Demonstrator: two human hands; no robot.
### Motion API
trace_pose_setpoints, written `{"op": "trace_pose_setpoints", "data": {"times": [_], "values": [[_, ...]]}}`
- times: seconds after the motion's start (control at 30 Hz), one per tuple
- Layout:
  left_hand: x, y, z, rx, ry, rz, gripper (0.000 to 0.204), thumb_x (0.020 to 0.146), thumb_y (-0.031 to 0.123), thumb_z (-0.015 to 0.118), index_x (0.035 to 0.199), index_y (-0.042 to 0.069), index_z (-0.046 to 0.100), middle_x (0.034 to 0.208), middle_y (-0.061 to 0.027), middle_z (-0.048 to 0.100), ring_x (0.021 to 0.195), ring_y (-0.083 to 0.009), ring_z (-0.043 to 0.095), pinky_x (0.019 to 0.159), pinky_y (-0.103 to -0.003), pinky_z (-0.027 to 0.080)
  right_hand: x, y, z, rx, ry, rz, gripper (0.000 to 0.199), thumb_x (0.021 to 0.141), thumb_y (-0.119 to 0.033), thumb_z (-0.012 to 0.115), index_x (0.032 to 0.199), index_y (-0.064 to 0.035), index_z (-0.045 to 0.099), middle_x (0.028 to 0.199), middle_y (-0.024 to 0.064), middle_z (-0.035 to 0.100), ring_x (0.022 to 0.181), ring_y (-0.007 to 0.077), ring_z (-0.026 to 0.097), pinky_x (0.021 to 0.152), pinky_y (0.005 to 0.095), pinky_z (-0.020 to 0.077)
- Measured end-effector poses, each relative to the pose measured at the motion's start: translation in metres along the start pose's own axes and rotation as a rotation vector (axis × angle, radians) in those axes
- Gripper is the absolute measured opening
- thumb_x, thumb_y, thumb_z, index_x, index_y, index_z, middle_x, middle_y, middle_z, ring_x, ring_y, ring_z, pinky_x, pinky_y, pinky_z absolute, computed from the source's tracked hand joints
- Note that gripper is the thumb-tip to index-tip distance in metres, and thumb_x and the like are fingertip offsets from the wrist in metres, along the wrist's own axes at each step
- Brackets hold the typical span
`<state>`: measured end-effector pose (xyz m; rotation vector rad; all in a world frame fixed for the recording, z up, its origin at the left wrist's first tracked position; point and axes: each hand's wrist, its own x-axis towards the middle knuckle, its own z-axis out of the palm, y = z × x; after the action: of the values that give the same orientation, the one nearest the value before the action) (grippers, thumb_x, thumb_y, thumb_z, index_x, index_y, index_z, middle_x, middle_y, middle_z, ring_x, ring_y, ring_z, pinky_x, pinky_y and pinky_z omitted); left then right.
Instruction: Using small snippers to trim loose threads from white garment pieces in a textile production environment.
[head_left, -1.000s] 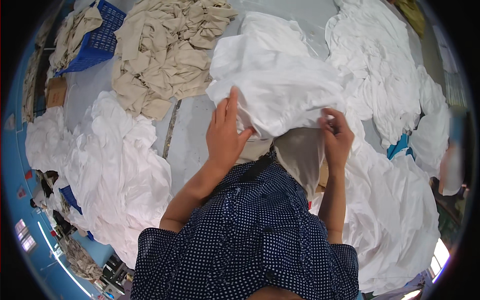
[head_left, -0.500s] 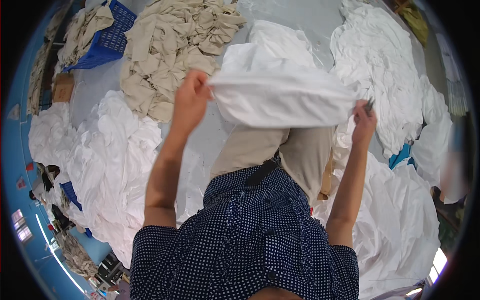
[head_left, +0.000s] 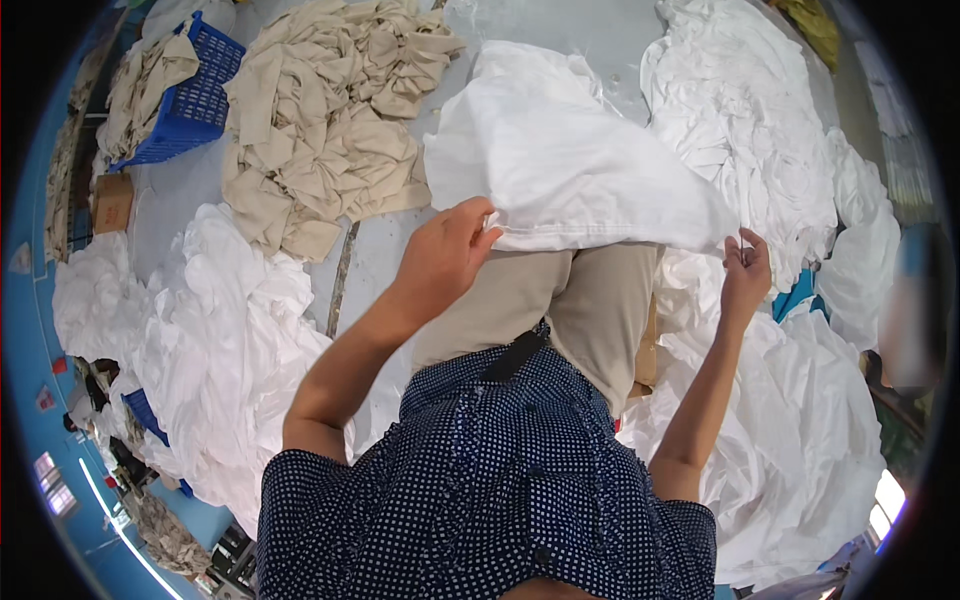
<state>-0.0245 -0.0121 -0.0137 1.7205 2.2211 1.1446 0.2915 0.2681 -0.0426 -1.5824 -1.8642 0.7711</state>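
Observation:
A piece of white cloth [head_left: 580,170] is spread over my lap and the grey surface beyond, with a stitched hem along its near edge. My left hand [head_left: 445,255] is closed, pinching the near left corner of this cloth between thumb and fingers. At the far right end of the same edge, my right hand [head_left: 746,275] is closed on the other corner. A small dark tool, too small to name, shows between the right hand's fingers.
Heaped beige cloth [head_left: 325,120] lies far left, beside a blue plastic basket [head_left: 208,85] and a cardboard box [head_left: 112,202]. White cloth piles stand at the left [head_left: 220,340], far right [head_left: 740,120] and near right [head_left: 790,430].
Half a second ago the cloth was lifted and blurred between both hands. Now it lies lower and flatter; my left hand has come right and nearer, and my right hand slightly nearer.

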Motion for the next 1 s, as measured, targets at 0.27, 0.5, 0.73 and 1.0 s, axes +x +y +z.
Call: {"op": "trace_pose_setpoints", "data": {"times": [0.27,0.5,0.73,1.0], "values": [[-0.040,0.036,0.004,-0.447,0.109,-0.657,0.026,0.087,0.003,0.077,0.104,0.003,0.058,0.083,-0.0034,0.064,0.070,-0.0098,0.058,0.062,-0.024,0.046,-0.099,-0.120,0.060,0.322,-0.705,-0.239,0.045,0.081,0.007,0.066,0.122,-0.0117,0.068,0.075,0.0056,0.066,0.067,0.0118,0.060,0.064,0.0268,0.0476],[-0.043,0.013,0.001,-1.320,0.011,-1.097,0.013,0.093,-0.001,0.061,0.105,0.003,0.064,0.087,-0.0044,0.065,0.070,-0.0117,0.059,0.062,-0.027,0.046,-0.108,-0.123,0.075,0.184,-0.680,-0.158,0.036,0.084,-0.003,0.073,0.118,-0.0129,0.068,0.068,0.0066,0.058,0.059,0.0185,0.055,0.058,0.0324,0.0433],[-0.003,-0.008,0.035,0.009,-0.047,0.006,0.019,0.086,0.002,0.057,0.101,0.000,0.067,0.093,-0.0085,0.065,0.075,-0.0302,0.065,0.067,-0.039,0.054,-0.111,-0.126,0.076,0.128,-0.633,-0.113,0.029,0.086,-0.007,0.073,0.115,-0.0126,0.068,0.064,0.0058,0.057,0.056,0.0175,0.052,0.056,0.0332,0.0418],[0.045,-0.006,0.003,0.379,-0.367,-0.174,0.016,0.089,0.010,0.059,0.101,0.001,0.064,0.084,-0.0163,0.071,0.073,-0.0350,0.070,0.065,-0.045,0.054,-0.110,-0.119,0.078,0.132,-0.637,-0.068,0.026,0.089,-0.008,0.071,0.115,-0.0118,0.068,0.064,0.0040,0.057,0.057,0.0141,0.051,0.057,0.0308,0.0410]]}}
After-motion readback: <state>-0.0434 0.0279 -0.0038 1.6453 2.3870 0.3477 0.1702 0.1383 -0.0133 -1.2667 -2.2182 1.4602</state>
